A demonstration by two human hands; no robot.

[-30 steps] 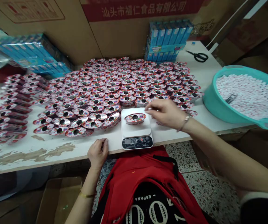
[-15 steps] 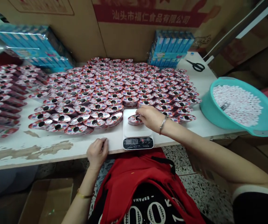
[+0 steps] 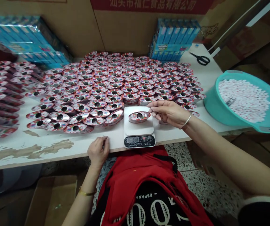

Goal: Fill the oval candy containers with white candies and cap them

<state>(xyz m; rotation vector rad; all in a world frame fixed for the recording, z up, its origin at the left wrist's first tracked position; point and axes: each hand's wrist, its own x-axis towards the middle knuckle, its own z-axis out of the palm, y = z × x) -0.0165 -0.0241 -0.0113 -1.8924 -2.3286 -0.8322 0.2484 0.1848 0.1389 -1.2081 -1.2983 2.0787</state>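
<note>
A small digital kitchen scale sits at the table's front edge, its display lit. On its white platform stands one red-and-white oval packet with a round dark hole in its top and a small whitish piece near its right end. My right hand is just right of this packet, fingers bent and fingertips close together by its end; what they hold, if anything, is too small to make out. Curled closed, my left hand rests on the table edge left of the scale, with nothing visible in it.
Rows of similar oval packets fill the table behind the scale. At right stands a turquoise basin of small white pieces with a metal tool. Black scissors lie behind it. Blue packs stand at the back.
My right hand has drawn back to the right from the packet's hole, uncovering it. The scale's displayed number has risen. My left hand stays in place.
</note>
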